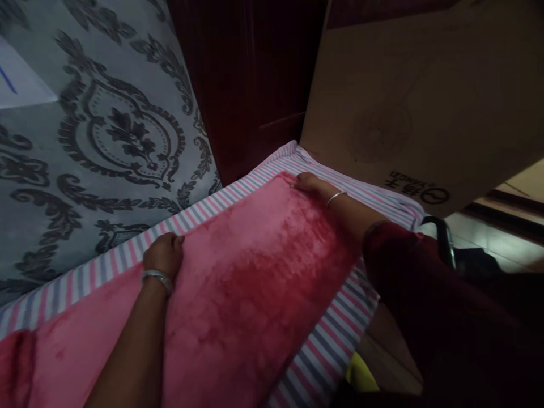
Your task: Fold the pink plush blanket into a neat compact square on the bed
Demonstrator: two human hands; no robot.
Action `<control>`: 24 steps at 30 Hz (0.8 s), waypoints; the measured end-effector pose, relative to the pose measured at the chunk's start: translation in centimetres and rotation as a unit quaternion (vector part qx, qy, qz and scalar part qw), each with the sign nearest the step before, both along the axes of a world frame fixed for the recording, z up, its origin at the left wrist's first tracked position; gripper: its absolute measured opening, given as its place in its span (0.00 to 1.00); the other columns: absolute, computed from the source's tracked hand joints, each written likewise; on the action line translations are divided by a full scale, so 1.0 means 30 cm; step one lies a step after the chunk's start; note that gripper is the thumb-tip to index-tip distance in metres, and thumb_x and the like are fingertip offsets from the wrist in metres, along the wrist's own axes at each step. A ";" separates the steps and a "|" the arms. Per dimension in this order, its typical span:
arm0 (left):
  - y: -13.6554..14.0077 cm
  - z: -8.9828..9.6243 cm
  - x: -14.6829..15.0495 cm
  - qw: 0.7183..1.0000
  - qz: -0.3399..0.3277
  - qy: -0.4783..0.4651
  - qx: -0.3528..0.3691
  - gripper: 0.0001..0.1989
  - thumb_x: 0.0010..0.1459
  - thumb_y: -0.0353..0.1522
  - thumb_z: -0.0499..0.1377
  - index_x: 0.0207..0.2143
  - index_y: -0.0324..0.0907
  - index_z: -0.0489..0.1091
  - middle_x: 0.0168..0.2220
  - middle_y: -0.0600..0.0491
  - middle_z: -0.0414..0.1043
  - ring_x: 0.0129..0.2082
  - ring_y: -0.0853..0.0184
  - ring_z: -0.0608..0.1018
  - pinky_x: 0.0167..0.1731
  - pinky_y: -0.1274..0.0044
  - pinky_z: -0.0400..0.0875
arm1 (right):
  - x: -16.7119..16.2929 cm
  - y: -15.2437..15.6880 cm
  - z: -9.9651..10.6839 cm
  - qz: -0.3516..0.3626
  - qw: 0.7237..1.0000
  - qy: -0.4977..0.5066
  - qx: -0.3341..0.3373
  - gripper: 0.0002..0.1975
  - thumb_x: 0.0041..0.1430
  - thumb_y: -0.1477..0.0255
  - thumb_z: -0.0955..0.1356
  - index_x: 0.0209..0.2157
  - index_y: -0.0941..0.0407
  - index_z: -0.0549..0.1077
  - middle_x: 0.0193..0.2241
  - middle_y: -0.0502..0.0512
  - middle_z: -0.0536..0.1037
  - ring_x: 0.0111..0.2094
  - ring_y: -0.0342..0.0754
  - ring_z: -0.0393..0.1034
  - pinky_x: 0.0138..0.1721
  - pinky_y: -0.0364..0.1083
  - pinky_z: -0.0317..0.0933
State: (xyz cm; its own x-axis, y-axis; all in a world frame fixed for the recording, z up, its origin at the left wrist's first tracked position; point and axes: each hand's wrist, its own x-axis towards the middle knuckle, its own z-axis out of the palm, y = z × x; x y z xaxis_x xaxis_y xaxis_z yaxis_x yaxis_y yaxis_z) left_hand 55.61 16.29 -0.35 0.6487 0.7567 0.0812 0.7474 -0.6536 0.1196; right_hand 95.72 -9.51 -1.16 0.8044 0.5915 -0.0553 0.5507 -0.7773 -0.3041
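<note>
A pink cloth (221,232) with darker red, blotchy patches lies spread over a narrow surface with a striped cover (340,317) in white, pink and grey. At the cloth's far long edge is my left hand (164,254), its fingers curled closed on the fabric. My right hand (309,182) is at the far right corner of the cloth, fingertips pressed together on that edge. Each wrist wears a silver bangle. The cloth looks mostly flat, with its near left part running out of view under my left forearm.
Patterned grey wallpaper (127,130) rises along the far left side. Behind the surface's far end stand a dark red wooden panel (250,73) and a large cardboard box (382,102). A curved metal bar (446,243) and something yellow (360,374) show lower right.
</note>
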 end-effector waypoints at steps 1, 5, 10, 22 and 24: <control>-0.005 0.004 0.003 1.000 0.008 0.000 -0.002 0.19 0.66 0.37 0.47 0.42 0.38 0.75 0.45 0.39 0.78 0.45 0.52 0.78 0.42 0.68 0.71 | -0.008 -0.011 -0.010 -0.002 1.000 -0.011 0.004 0.23 0.62 0.57 0.69 0.49 0.60 0.76 0.46 0.64 0.80 0.46 0.56 0.74 0.45 0.47 0.64; -0.026 0.026 0.011 0.999 0.045 0.005 -0.021 0.21 0.67 0.38 0.47 0.47 0.35 0.73 0.47 0.40 0.77 0.46 0.53 0.77 0.44 0.68 0.70 | -0.043 -0.031 -0.049 -0.018 0.996 -0.066 0.052 0.21 0.65 0.58 0.65 0.50 0.59 0.74 0.47 0.63 0.79 0.45 0.55 0.73 0.45 0.47 0.63; -0.027 0.034 0.013 0.999 0.034 0.014 -0.022 0.20 0.66 0.38 0.48 0.48 0.35 0.73 0.47 0.40 0.77 0.44 0.55 0.76 0.43 0.69 0.70 | -0.056 -0.063 -0.017 0.000 0.997 -0.028 0.071 0.21 0.68 0.58 0.63 0.47 0.61 0.74 0.46 0.62 0.79 0.43 0.52 0.71 0.44 0.46 0.63; -0.041 0.058 0.024 0.998 0.035 0.051 -0.030 0.21 0.67 0.36 0.47 0.52 0.34 0.72 0.51 0.39 0.75 0.47 0.55 0.76 0.45 0.69 0.69 | -0.231 -0.469 -0.018 -0.051 0.958 0.170 0.223 0.32 0.61 0.43 0.63 0.43 0.59 0.75 0.37 0.60 0.81 0.36 0.52 0.72 0.37 0.47 0.66; -0.035 0.056 0.025 0.998 0.036 0.050 -0.027 0.20 0.66 0.36 0.48 0.50 0.34 0.73 0.50 0.40 0.76 0.46 0.55 0.76 0.43 0.70 0.69 | -0.243 -0.531 -0.015 -0.050 0.937 0.231 0.258 0.31 0.62 0.43 0.61 0.42 0.58 0.76 0.38 0.60 0.82 0.36 0.54 0.73 0.39 0.49 0.67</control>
